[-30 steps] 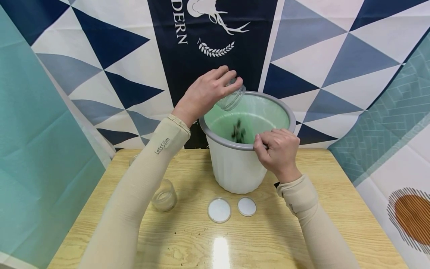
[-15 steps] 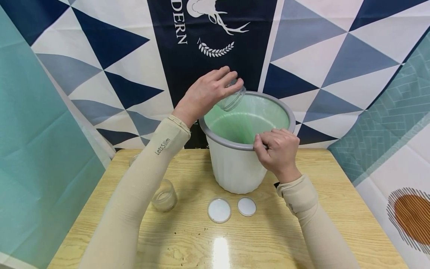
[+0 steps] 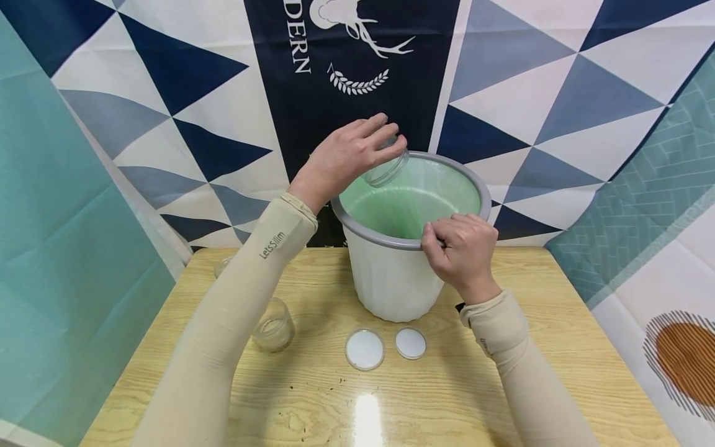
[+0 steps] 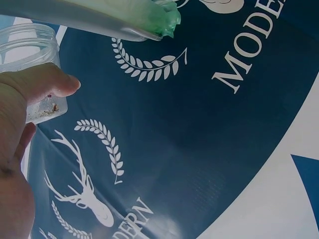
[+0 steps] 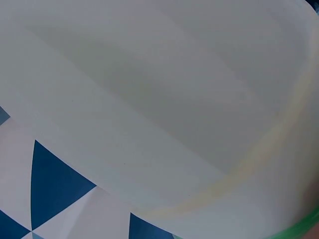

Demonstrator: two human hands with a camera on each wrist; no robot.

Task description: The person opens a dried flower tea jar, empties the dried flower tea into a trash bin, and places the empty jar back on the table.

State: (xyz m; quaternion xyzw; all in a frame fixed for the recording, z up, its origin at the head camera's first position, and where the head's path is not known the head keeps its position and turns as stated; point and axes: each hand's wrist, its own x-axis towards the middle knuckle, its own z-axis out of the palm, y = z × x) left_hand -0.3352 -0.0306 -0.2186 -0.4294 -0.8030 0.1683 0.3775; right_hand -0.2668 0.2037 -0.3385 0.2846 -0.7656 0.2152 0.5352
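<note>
My left hand (image 3: 347, 155) holds a clear jar (image 3: 386, 172) tipped over the mouth of a white trash bin (image 3: 391, 279). In the left wrist view, the thumb lies against the jar (image 4: 50, 107), and a few small dark bits cling inside it. A green liner (image 3: 441, 177) covers the inside of the bin; its bottom is hidden. At the near right of the grey rim, my right hand (image 3: 463, 251) grips the edge with curled fingers. The bin's pale wall (image 5: 149, 99) fills most of the right wrist view.
Two round white lids (image 3: 365, 349) lie in front of the bin. A clear jar (image 3: 275, 329) stands beside my left forearm, and another clear thing (image 3: 222, 267) is partly hidden behind it. Dark crumbs are scattered on the wooden table (image 3: 436, 403). A patterned cloth hangs behind.
Dark bits were falling from the jar into the bin one second ago; none are seen falling now. The left hand has shifted very slightly with the jar. The right hand stays put.
</note>
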